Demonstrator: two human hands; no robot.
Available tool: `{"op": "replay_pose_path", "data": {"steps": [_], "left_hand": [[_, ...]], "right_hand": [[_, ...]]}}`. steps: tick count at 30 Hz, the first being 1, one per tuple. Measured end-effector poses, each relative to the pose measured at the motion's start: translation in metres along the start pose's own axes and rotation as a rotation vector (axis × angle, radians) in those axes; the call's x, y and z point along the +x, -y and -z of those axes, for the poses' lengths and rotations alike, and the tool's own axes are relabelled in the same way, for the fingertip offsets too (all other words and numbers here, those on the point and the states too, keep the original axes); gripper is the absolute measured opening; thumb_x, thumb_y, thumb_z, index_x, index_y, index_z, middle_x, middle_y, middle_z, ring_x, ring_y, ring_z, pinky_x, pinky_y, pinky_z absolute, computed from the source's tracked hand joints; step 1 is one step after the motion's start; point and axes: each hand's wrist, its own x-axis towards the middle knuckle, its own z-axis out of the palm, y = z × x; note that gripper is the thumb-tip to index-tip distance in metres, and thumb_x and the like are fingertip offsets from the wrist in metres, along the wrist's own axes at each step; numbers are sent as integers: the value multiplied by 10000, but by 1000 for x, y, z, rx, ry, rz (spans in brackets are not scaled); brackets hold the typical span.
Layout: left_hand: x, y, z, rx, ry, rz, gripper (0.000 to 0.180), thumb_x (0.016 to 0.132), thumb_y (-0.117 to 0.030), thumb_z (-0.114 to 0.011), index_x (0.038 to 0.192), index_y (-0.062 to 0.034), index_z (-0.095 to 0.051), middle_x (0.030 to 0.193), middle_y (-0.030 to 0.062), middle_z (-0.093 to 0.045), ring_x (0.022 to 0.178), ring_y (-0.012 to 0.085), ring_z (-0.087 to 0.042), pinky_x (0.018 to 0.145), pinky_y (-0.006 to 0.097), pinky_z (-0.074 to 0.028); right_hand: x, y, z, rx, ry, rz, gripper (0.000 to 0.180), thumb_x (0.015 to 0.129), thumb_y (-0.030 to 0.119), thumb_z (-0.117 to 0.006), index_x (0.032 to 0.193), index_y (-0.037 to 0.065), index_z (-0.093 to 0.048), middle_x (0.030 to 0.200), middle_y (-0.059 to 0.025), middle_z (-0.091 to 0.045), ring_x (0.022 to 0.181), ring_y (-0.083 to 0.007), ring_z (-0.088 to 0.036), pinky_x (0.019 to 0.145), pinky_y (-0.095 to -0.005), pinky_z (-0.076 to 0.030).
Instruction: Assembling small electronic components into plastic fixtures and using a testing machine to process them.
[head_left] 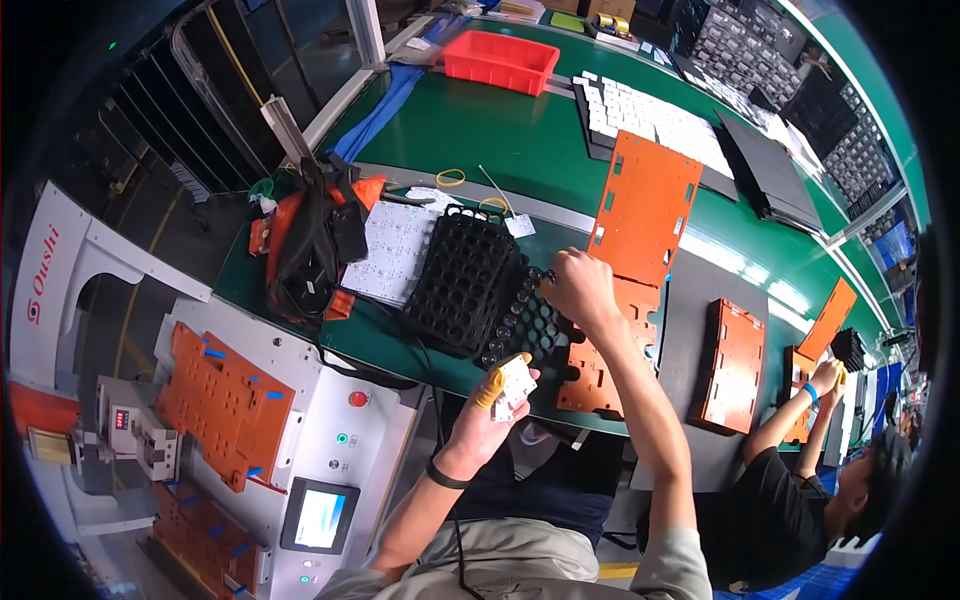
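Observation:
My left hand [478, 430], with yellow finger covers, is closed around a small white board [514, 388] in front of the bench edge. To its right and farther off, my right hand [585, 290] reaches over a black tray [545, 345] with round pockets. Clear round pieces [508, 322] sit along that tray's left side. The right fingers are pinched together at the tray's far end; whatever is between them is too small to make out. Beside the tray lies an orange hinged fixture [590, 378], its panel [645, 205] swung up and away, partly hidden by my right forearm.
Stacked black trays [460, 280], white board sheets [390, 250] and a black bag [305, 250] line the left. A red bin [500, 60] stands behind. A machine with orange plates [225, 405] is at left. Another person [800, 500] works at right near a closed orange fixture [730, 365].

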Motion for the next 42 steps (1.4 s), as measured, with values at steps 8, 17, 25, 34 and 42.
{"op": "replay_pose_path", "data": {"steps": [8, 17, 25, 34, 42], "left_hand": [[-11, -5, -49, 287, -116, -272, 656, 896, -506, -760, 1344, -60, -584, 1066, -24, -664, 847, 30, -605, 673, 195, -485], [-22, 1, -76, 312, -100, -251, 700, 856, -511, -800, 1332, -39, -596, 1083, -15, -674, 840, 22, -601, 680, 187, -486], [-23, 6, -74, 456, -93, -361, 626, 879, -433, -809, 1304, -12, -623, 1027, -33, -660, 779, 10, -542, 666, 177, -421], [-22, 10, -79, 363, -146, -231, 546, 926, -382, -770, 1299, -12, -620, 982, -29, -668, 733, 16, -546, 625, 192, -425], [-20, 15, -62, 321, -106, -61, 455, 954, -370, -734, 1272, -60, -632, 961, -31, -678, 737, 14, -576, 630, 187, -453]], "right_hand": [[-113, 65, 85, 1159, 170, 53, 251, 748, 69, -772, 991, 25, -729, 706, 28, -493, 618, -67, -488, 578, -250, -429], [-133, 51, 84, 1207, 59, 59, 279, 761, 81, -757, 1033, 25, -727, 699, 33, -457, 619, -70, -459, 599, -250, -402], [-146, 48, 92, 1115, -18, 117, 302, 776, 67, -774, 1067, 16, -709, 703, 11, -450, 619, -100, -455, 571, -271, -390], [-155, 57, 109, 665, -89, 238, 316, 776, 105, -811, 1042, 21, -662, 732, -48, -488, 606, -201, -564, 513, -354, -448], [-162, 55, 110, 579, -67, 212, 357, 797, 69, -805, 1127, 16, -680, 758, -68, -512, 607, -217, -536, 559, -356, -438]]}}
